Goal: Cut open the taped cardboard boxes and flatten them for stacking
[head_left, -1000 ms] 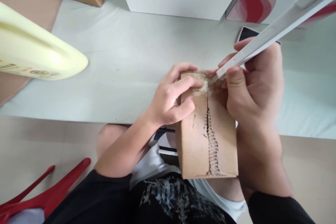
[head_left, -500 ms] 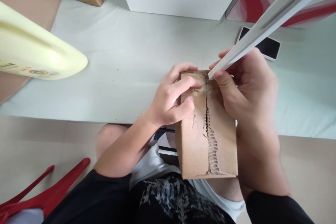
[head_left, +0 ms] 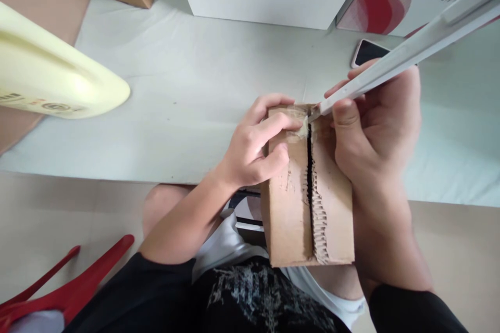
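Right grip [head_left: 375, 125] holds cutter [head_left: 406, 52] at seam [head_left: 310, 171]; left grip [head_left: 253, 143] holds box [head_left: 289, 234]. Best cut shallow, left fingertips [head_left: 296, 123] clear of blade [head_left: 314, 115].

A single camera on the person's head looks forward and steeply down. It sits close enough that the small brown cardboard box [head_left: 334, 213] above the lap, the bare left hand [head_left: 253, 145] and the bare right hand [head_left: 377, 125] fill the middle, while the long white cutter [head_left: 394, 65] slants up out of view. The person's black printed shirt [head_left: 258, 296] enters below; the pale green tabletop [head_left: 175, 73] stretches across beyond.
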A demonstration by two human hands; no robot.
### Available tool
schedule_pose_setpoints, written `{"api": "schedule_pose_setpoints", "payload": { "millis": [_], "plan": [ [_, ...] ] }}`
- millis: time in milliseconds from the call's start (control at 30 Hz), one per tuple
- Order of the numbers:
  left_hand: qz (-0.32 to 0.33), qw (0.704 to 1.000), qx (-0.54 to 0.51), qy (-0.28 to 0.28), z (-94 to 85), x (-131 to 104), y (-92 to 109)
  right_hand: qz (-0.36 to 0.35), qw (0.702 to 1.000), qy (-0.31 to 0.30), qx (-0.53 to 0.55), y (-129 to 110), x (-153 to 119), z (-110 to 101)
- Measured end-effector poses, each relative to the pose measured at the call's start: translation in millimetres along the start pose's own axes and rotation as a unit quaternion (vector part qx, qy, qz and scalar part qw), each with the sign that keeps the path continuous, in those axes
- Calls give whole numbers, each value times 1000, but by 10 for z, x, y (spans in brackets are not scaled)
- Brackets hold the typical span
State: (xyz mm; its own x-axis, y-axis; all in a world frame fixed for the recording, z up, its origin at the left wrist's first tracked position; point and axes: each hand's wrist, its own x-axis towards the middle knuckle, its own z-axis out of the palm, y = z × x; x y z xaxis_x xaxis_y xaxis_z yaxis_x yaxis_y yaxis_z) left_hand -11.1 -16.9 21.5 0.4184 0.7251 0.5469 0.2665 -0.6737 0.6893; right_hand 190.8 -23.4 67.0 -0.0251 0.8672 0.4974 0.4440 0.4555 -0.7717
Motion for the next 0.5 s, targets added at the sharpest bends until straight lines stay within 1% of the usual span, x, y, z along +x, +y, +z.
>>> {"api": "schedule_pose_setpoints", "payload": {
  "millis": [100,200,367,433,500],
  "plan": [
    [-7,1000,-1,-2,4,-6,13,-12,1000,-5,-14,-9,-12,-13],
    [-21,1000,-1,-5,3,-8,22,-14,1000,-4,-21,-81,-27,-33],
    [-20,1000,-11,-1,10,-7,5,17,999,-14,-26,-260,-31,-77],
    [-23,1000,-14,1,16,-8,0,21,999,2,-29,-294,-38,-87],
    [-25,1000,-16,2,19,-10,1,28,999,36,-17,-293,-51,-92]
  ]
}}
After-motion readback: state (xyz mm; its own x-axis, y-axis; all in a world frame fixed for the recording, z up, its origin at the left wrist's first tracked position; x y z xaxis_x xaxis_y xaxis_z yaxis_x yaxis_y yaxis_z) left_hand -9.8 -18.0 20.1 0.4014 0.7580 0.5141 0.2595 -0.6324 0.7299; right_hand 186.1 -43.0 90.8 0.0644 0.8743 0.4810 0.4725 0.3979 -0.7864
